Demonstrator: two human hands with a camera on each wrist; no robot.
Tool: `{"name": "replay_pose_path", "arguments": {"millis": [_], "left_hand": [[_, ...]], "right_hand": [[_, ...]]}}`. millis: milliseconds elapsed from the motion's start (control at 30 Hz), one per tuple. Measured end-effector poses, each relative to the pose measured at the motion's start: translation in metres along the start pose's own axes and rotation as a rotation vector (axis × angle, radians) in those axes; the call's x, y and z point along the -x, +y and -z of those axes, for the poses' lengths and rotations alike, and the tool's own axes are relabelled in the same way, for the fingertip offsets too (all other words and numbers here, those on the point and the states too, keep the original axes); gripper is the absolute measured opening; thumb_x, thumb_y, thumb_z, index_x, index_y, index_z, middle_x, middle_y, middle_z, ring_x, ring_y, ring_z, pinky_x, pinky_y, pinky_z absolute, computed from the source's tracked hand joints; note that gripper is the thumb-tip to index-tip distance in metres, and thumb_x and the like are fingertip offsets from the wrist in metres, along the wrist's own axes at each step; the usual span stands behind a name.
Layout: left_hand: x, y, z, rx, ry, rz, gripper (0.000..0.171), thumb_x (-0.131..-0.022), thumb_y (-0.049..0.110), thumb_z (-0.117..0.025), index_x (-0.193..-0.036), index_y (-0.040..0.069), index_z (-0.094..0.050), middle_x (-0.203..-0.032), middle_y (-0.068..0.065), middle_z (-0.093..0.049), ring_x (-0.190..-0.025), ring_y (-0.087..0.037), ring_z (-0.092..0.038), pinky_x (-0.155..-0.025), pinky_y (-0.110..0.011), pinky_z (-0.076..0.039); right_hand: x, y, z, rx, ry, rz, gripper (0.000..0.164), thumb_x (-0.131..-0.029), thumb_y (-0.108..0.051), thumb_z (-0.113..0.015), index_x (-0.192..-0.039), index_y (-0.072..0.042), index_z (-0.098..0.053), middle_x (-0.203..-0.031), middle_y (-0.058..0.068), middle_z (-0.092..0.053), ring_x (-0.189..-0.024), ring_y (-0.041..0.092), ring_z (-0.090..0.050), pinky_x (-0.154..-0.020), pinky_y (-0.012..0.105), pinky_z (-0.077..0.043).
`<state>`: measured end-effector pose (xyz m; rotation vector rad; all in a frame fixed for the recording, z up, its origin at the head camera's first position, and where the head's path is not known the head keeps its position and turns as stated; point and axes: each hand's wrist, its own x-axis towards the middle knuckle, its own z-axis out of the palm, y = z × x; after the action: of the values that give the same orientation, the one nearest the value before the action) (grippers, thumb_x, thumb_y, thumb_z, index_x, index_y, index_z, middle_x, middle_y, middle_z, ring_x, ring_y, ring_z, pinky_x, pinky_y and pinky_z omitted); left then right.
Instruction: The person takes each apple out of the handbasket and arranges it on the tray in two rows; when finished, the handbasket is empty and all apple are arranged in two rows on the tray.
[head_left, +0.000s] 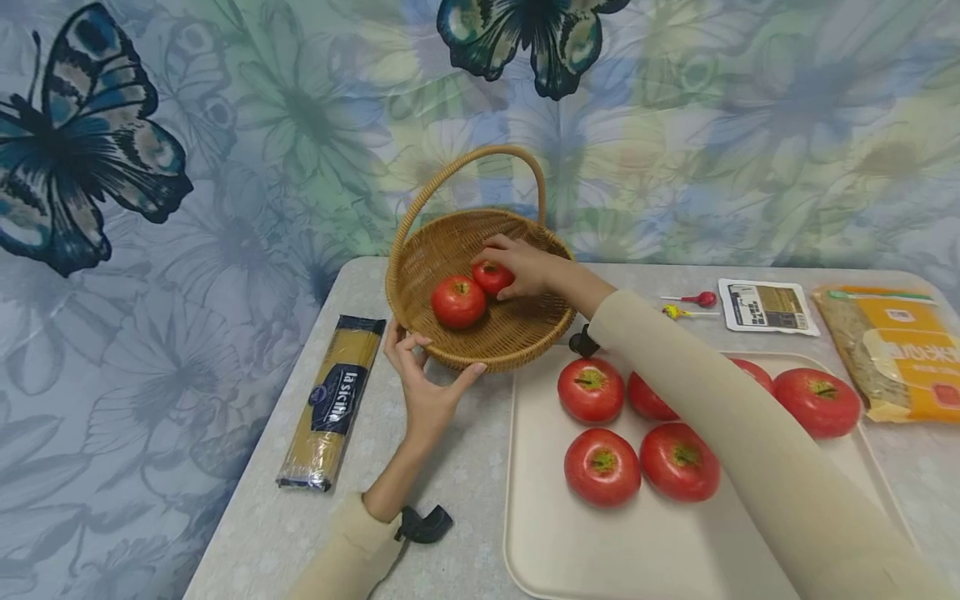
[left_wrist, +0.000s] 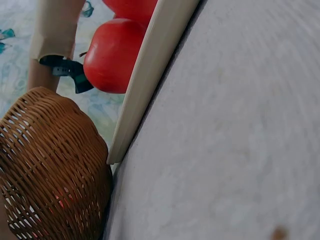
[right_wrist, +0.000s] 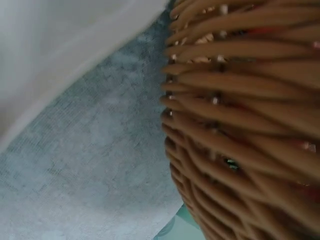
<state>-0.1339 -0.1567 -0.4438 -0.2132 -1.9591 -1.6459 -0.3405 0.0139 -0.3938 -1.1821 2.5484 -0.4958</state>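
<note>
A woven wicker basket [head_left: 525,337] with a tall arched handle stands at the back of the table, its opening tipped toward me. Inside it lies one red apple [head_left: 458,302]. Beside that apple my right hand [head_left: 528,268] reaches over the rim and grips a second red apple [head_left: 492,277], partly covered by the fingers. My left hand [head_left: 427,392] holds the basket's front left side, fingers at the rim and thumb spread along the front. In the left wrist view the basket's woven wall [left_wrist: 55,160] fills the lower left; the right wrist view shows its weave [right_wrist: 240,105] up close.
A cream tray [head_left: 540,533] with several red apples [head_left: 603,467] lies at the right, partly under my right sleeve. Left of the basket is a spaghetti pack [head_left: 333,404]. Behind the tray are two lollipops [head_left: 705,298], a small flat packet [head_left: 768,307] and an orange bag [head_left: 903,354].
</note>
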Motion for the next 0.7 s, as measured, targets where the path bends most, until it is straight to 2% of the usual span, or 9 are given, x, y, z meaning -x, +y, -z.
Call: {"name": "replay_pose_path", "arguments": {"millis": [200, 267, 400, 500, 567, 700], "left_hand": [[0.001, 0.002, 0.001, -0.011, -0.005, 0.007, 0.064, -0.072, 0.003, -0.085, -0.108, -0.007, -0.033, -0.156, -0.022, 0.000, -0.148, -0.044, -0.008, -0.107, -0.061, -0.030], [0.001, 0.001, 0.001, -0.008, -0.003, 0.010, 0.064, -0.072, 0.003, -0.085, -0.109, -0.007, -0.033, -0.156, -0.021, 0.000, -0.148, -0.043, -0.008, -0.107, -0.061, -0.030], [0.002, -0.020, 0.001, -0.015, 0.005, -0.022, 0.067, -0.072, 0.013, -0.088, -0.110, -0.003, -0.035, -0.158, -0.010, -0.001, -0.149, -0.040, -0.010, -0.108, -0.059, -0.032], [0.003, -0.034, 0.002, -0.023, 0.005, -0.043, 0.069, -0.072, 0.020, -0.089, -0.111, 0.001, -0.035, -0.158, -0.002, -0.002, -0.149, -0.036, -0.012, -0.109, -0.055, -0.033], [0.003, -0.034, 0.002, -0.017, 0.004, -0.035, 0.069, -0.072, 0.019, -0.088, -0.111, 0.001, -0.035, -0.158, -0.003, -0.002, -0.149, -0.037, -0.011, -0.110, -0.057, -0.033], [0.001, -0.019, 0.002, 0.016, 0.007, -0.016, 0.067, -0.073, 0.012, -0.087, -0.110, -0.004, -0.033, -0.157, -0.013, -0.001, -0.148, -0.043, -0.009, -0.108, -0.064, -0.031]], "right_hand": [[-0.002, 0.002, -0.001, 0.008, 0.044, 0.022, 0.063, -0.085, -0.018, -0.077, -0.142, -0.017, -0.047, -0.148, 0.014, -0.035, -0.137, 0.036, -0.038, -0.116, 0.055, -0.023], [-0.003, 0.003, 0.000, 0.021, 0.059, 0.029, 0.062, -0.084, -0.020, -0.078, -0.139, -0.017, -0.050, -0.143, 0.013, -0.038, -0.131, 0.034, -0.043, -0.114, 0.053, -0.026], [-0.003, 0.004, 0.001, 0.035, 0.110, 0.044, 0.060, -0.081, -0.023, -0.082, -0.134, -0.015, -0.054, -0.136, 0.012, -0.044, -0.119, 0.030, -0.049, -0.109, 0.050, -0.032], [0.001, 0.004, 0.004, 0.024, 0.158, 0.059, 0.060, -0.079, -0.023, -0.083, -0.132, -0.014, -0.055, -0.133, 0.012, -0.045, -0.116, 0.029, -0.050, -0.106, 0.049, -0.034], [0.006, 0.001, 0.007, 0.005, 0.200, 0.076, 0.060, -0.077, -0.023, -0.084, -0.130, -0.014, -0.056, -0.132, 0.012, -0.046, -0.117, 0.030, -0.050, -0.105, 0.049, -0.037], [0.024, -0.009, 0.018, -0.052, 0.298, 0.128, 0.061, -0.075, -0.022, -0.086, -0.129, -0.014, -0.058, -0.132, 0.011, -0.049, -0.119, 0.032, -0.049, -0.100, 0.050, -0.041]]}}
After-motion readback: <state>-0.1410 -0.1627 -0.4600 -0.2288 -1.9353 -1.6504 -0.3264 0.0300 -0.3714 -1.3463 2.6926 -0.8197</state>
